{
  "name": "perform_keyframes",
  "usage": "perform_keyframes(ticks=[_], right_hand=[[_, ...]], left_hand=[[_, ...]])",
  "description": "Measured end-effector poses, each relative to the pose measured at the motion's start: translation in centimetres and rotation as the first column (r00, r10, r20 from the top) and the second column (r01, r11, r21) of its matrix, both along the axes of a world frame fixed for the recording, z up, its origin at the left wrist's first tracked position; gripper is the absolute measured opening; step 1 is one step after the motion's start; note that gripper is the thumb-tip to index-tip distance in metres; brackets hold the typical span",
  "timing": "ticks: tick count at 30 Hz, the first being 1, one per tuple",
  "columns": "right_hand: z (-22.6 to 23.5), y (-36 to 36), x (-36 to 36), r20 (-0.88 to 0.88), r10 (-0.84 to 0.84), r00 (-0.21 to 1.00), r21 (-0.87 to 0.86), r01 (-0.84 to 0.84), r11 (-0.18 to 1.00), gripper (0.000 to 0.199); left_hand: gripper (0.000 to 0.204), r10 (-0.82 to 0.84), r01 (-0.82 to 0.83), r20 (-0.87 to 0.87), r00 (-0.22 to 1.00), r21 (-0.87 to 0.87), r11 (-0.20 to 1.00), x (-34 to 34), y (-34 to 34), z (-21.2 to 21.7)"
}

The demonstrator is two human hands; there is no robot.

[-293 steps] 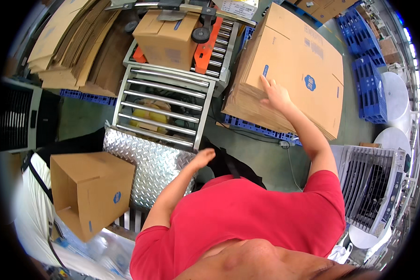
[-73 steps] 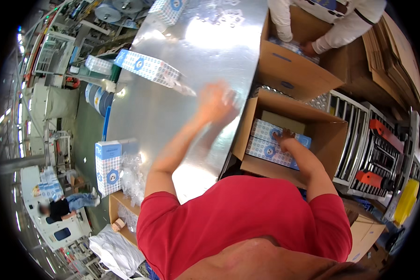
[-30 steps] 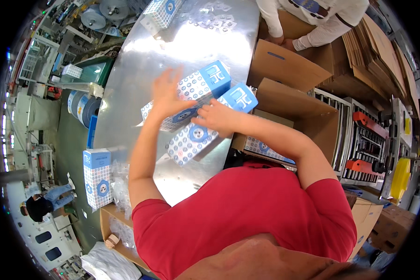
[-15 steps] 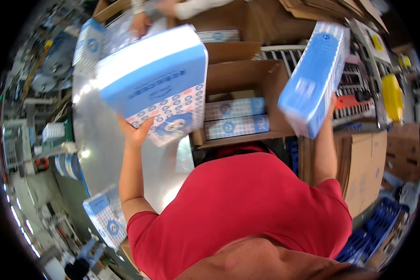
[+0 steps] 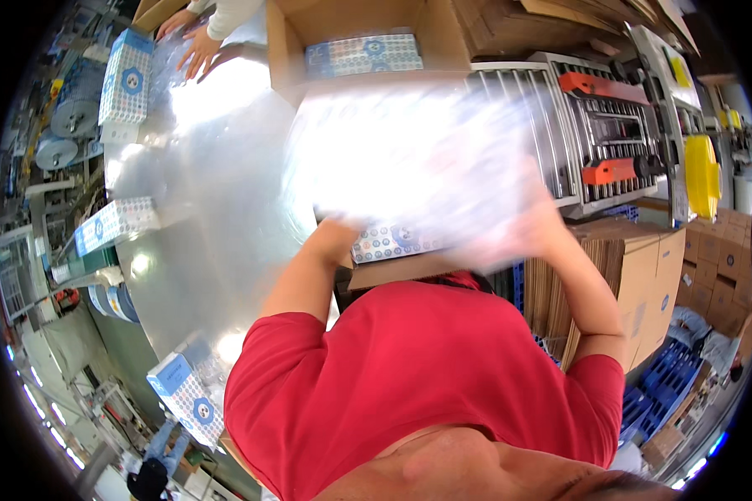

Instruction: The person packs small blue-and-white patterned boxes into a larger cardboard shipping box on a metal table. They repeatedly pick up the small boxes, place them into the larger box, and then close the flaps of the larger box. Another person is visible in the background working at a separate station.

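Observation:
Both my hands hold blue-and-white patterned packs (image 5: 409, 159), which are heavily motion-blurred in the middle of the view. My left hand (image 5: 336, 227) grips them at the lower left, my right hand (image 5: 541, 221) at the lower right. They hang just above an open cardboard box (image 5: 393, 272) in front of my chest. Inside that box another patterned pack (image 5: 388, 242) shows. The blur hides the fingers and most of the box's inside.
A shiny steel table (image 5: 217, 209) carries loose packs (image 5: 113, 225) at its left, near-left (image 5: 184, 397) and far-left (image 5: 125, 75) edges. A co-worker's hands (image 5: 196, 46) reach in behind. A second open box (image 5: 363, 54), a roller conveyor (image 5: 593, 125) and flat cardboard stacks (image 5: 635, 275) stand right.
Half a second ago I held one pack high in each hand, apart. Now both hands have swung the packs down and together over the open box.

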State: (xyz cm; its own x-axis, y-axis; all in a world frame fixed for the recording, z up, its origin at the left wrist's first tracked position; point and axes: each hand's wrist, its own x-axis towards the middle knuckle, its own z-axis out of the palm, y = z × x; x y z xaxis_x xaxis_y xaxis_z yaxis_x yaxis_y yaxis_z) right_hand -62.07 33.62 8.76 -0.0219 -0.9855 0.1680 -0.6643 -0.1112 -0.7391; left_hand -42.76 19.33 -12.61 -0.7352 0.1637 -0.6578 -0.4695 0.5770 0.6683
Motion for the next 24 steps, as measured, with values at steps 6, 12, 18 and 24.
perform_keyframes(ticks=[6,12,18,24], right_hand=[[-22.2,-9.1,2.7,-0.725,0.453,0.52,0.419,-0.189,0.888,0.071],[-35.0,-11.9,3.8,-0.733,0.463,0.498,0.449,-0.157,0.88,0.072],[-35.8,-13.7,4.4,-0.686,0.569,0.453,0.566,-0.159,0.809,0.08],[-27.9,-15.8,4.1,-0.403,0.727,0.556,0.775,-0.214,0.594,0.076]], left_hand=[[0.058,0.322,-0.313,-0.049,0.945,0.14,0.939,2.2,3.0,-0.6],[0.047,0.733,-0.876,-0.548,0.402,0.002,0.482,13.3,10.2,7.9],[0.055,0.751,-0.802,-0.642,-0.155,-0.362,-0.475,27.6,23.5,4.1],[0.065,0.639,-0.309,-0.758,-0.13,-0.581,-0.753,47.2,26.8,-0.1]])
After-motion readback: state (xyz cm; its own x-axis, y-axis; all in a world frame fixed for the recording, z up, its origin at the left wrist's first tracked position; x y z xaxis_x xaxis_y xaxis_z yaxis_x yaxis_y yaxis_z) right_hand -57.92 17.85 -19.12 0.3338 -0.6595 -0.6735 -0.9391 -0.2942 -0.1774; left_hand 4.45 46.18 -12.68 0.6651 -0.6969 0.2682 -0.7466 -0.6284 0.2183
